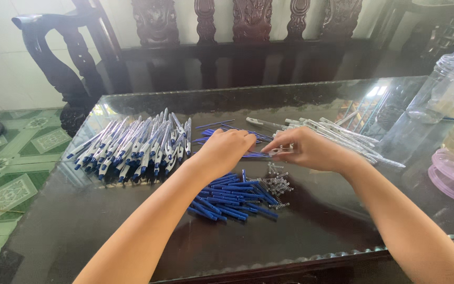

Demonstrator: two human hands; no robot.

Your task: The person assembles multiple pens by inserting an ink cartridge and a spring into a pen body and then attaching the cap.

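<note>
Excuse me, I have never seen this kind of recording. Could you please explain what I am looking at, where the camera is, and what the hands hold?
There is no machine here. A person works with two bare hands, and the one camera sits on the person's head, looking down over the arms.

The surface is a dark glass-topped table. On it lie a row of finished pens in white and blue, a heap of blue pen parts near the person, a little heap of metal springs, and a pile of clear pen barrels. Clear plastic jars stand at the right edge.

The right hand pinches a clear barrel. The left hand is curled close beside it; what its fingers hold is hidden.
</note>
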